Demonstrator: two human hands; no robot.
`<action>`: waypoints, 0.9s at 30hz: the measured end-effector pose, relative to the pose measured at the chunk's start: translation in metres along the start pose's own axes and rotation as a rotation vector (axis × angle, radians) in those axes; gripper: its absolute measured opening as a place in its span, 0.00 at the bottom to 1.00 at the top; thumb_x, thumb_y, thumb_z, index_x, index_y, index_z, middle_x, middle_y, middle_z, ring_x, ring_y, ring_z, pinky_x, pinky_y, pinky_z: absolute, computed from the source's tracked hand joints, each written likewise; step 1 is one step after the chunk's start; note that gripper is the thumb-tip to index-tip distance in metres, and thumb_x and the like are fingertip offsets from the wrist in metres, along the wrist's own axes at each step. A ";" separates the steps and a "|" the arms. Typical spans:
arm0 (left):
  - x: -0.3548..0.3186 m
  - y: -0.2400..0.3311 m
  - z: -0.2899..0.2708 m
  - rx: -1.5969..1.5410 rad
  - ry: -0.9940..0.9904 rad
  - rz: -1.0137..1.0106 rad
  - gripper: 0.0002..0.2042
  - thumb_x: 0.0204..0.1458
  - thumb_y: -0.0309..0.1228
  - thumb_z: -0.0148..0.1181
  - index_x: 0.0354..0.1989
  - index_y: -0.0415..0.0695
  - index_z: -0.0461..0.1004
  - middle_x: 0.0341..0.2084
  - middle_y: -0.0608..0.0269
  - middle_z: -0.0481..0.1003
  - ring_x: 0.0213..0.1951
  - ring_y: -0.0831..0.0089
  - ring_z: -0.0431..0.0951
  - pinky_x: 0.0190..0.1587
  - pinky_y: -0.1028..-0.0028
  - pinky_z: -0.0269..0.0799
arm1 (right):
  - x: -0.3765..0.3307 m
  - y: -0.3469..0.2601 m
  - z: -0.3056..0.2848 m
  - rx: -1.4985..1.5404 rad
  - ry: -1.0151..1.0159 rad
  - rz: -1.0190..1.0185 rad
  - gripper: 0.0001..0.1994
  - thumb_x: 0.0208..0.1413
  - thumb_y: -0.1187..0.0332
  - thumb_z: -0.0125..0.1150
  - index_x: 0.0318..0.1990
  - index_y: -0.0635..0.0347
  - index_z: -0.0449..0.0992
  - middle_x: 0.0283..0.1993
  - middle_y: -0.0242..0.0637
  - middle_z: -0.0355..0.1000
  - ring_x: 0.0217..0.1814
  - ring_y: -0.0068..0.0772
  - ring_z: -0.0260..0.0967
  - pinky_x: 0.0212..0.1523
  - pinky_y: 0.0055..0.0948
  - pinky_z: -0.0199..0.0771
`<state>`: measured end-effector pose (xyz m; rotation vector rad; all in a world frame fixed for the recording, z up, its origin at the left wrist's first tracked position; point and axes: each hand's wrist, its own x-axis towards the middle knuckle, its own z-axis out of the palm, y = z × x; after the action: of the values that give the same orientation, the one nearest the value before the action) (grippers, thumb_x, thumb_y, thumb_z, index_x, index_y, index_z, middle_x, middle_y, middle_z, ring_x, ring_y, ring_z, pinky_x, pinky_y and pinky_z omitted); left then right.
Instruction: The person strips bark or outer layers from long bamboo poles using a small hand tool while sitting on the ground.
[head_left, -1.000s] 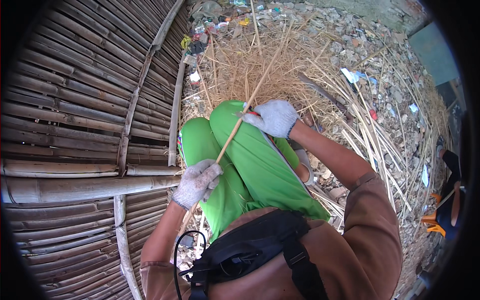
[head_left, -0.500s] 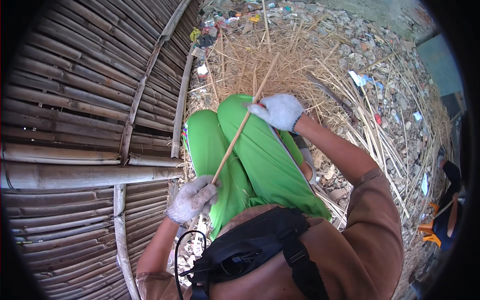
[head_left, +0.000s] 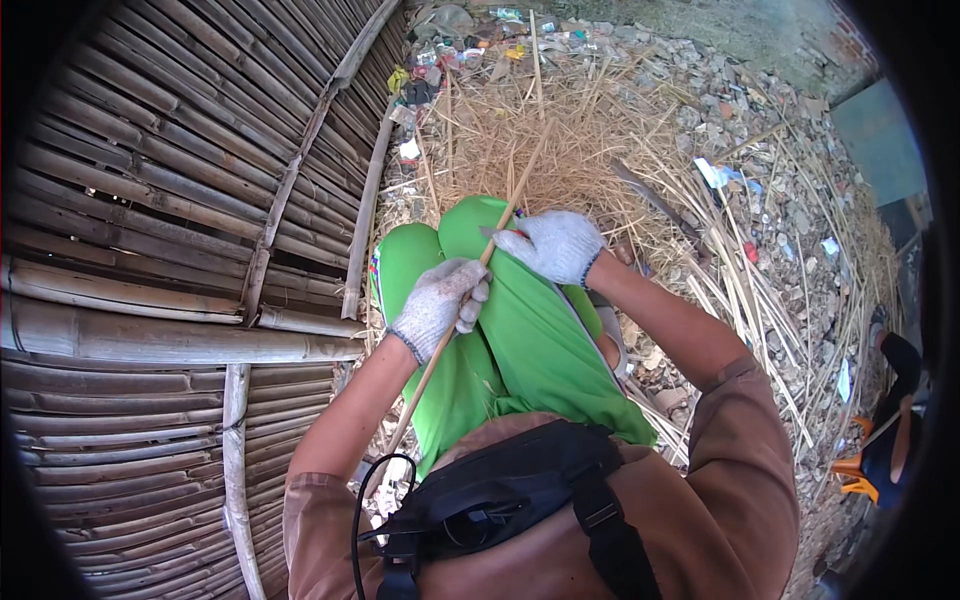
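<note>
Sliding up bamboo strip (head_left: 470,290), left hand (head_left: 438,305) (perhaps regripped).

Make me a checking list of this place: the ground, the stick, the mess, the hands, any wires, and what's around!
Surface: stony ground strewn with dry straw.
Job's things: thin bamboo stick lying across green trousers.
Clutter: litter scraps by the panel's far end; cut strips scattered.
Hands: left hand gloved, wrapped round the stick; right hand gloved, gripping it higher, blade tip showing.
Cables: black cable looping from chest pack.
Surroundings: woven bamboo panel on the left; another person at right edge.
</note>
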<state>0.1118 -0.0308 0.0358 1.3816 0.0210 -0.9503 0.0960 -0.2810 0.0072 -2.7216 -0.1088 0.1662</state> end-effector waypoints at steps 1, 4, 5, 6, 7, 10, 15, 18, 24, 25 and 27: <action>0.002 -0.001 0.002 -0.001 -0.001 -0.005 0.11 0.74 0.38 0.60 0.49 0.41 0.75 0.28 0.70 0.74 0.18 0.83 0.67 0.17 0.79 0.62 | -0.004 -0.006 -0.001 -0.001 0.010 0.000 0.41 0.73 0.29 0.38 0.42 0.60 0.86 0.36 0.60 0.83 0.41 0.64 0.85 0.46 0.60 0.84; 0.004 -0.001 0.007 0.101 0.077 0.025 0.11 0.73 0.39 0.61 0.48 0.43 0.76 0.27 0.70 0.75 0.18 0.82 0.68 0.17 0.78 0.62 | -0.014 -0.017 -0.004 -0.021 0.013 -0.012 0.43 0.73 0.29 0.37 0.41 0.63 0.87 0.37 0.61 0.83 0.41 0.63 0.85 0.45 0.60 0.85; 0.002 0.001 0.009 0.158 0.098 0.035 0.11 0.73 0.39 0.61 0.47 0.44 0.76 0.27 0.69 0.75 0.17 0.82 0.68 0.16 0.78 0.62 | -0.017 -0.020 -0.005 -0.042 0.010 -0.025 0.43 0.73 0.29 0.37 0.42 0.63 0.87 0.37 0.61 0.83 0.40 0.63 0.85 0.44 0.60 0.86; 0.001 0.003 0.011 0.214 0.120 0.045 0.11 0.72 0.40 0.62 0.47 0.44 0.77 0.26 0.69 0.75 0.17 0.81 0.68 0.16 0.77 0.61 | -0.018 -0.023 -0.006 -0.041 0.006 -0.025 0.43 0.73 0.29 0.37 0.42 0.63 0.87 0.37 0.61 0.83 0.40 0.63 0.85 0.44 0.60 0.86; 0.001 0.003 0.011 0.211 0.121 0.042 0.11 0.72 0.40 0.62 0.47 0.44 0.77 0.26 0.69 0.75 0.17 0.81 0.68 0.16 0.77 0.61 | -0.020 -0.025 -0.007 -0.042 -0.018 -0.030 0.43 0.73 0.29 0.37 0.41 0.63 0.87 0.36 0.61 0.83 0.39 0.63 0.85 0.43 0.60 0.86; -0.001 0.002 0.009 0.147 0.102 0.033 0.12 0.72 0.40 0.62 0.46 0.44 0.77 0.26 0.69 0.75 0.16 0.81 0.68 0.15 0.77 0.61 | -0.016 -0.023 -0.010 -0.053 -0.058 -0.014 0.44 0.73 0.28 0.38 0.39 0.64 0.87 0.35 0.61 0.83 0.38 0.63 0.85 0.43 0.60 0.86; -0.018 0.003 0.005 0.243 0.096 0.004 0.12 0.73 0.40 0.61 0.47 0.43 0.76 0.24 0.70 0.74 0.15 0.82 0.66 0.15 0.78 0.58 | -0.002 0.009 -0.008 -0.004 0.002 0.033 0.44 0.72 0.27 0.39 0.37 0.63 0.88 0.34 0.61 0.83 0.38 0.63 0.85 0.43 0.60 0.86; -0.016 0.002 0.003 0.215 0.073 0.025 0.12 0.73 0.40 0.61 0.47 0.43 0.76 0.24 0.71 0.74 0.15 0.83 0.66 0.15 0.78 0.58 | -0.011 -0.010 -0.003 -0.015 -0.011 -0.023 0.43 0.72 0.28 0.39 0.38 0.61 0.88 0.35 0.60 0.83 0.40 0.64 0.85 0.45 0.60 0.86; 0.003 -0.004 0.005 0.241 0.093 0.054 0.11 0.74 0.40 0.60 0.47 0.44 0.76 0.24 0.71 0.74 0.15 0.83 0.66 0.15 0.78 0.59 | -0.017 -0.026 -0.011 -0.046 -0.010 -0.055 0.41 0.73 0.30 0.40 0.42 0.61 0.88 0.37 0.61 0.84 0.43 0.64 0.86 0.45 0.61 0.86; 0.001 -0.001 0.008 0.241 0.086 0.052 0.11 0.74 0.40 0.60 0.47 0.44 0.76 0.24 0.71 0.74 0.15 0.83 0.66 0.15 0.78 0.59 | -0.016 -0.024 -0.011 -0.063 -0.036 -0.051 0.41 0.73 0.30 0.40 0.42 0.62 0.88 0.37 0.61 0.84 0.42 0.63 0.86 0.44 0.61 0.86; -0.006 0.005 0.015 0.302 0.112 0.022 0.12 0.74 0.41 0.59 0.47 0.44 0.76 0.25 0.71 0.74 0.15 0.83 0.67 0.15 0.78 0.60 | -0.015 -0.019 -0.012 -0.080 -0.063 -0.043 0.42 0.72 0.30 0.40 0.42 0.62 0.88 0.37 0.61 0.84 0.41 0.63 0.86 0.43 0.61 0.86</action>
<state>0.1030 -0.0404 0.0472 1.7096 -0.0556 -0.8819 0.0819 -0.2697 0.0269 -2.7913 -0.1954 0.2401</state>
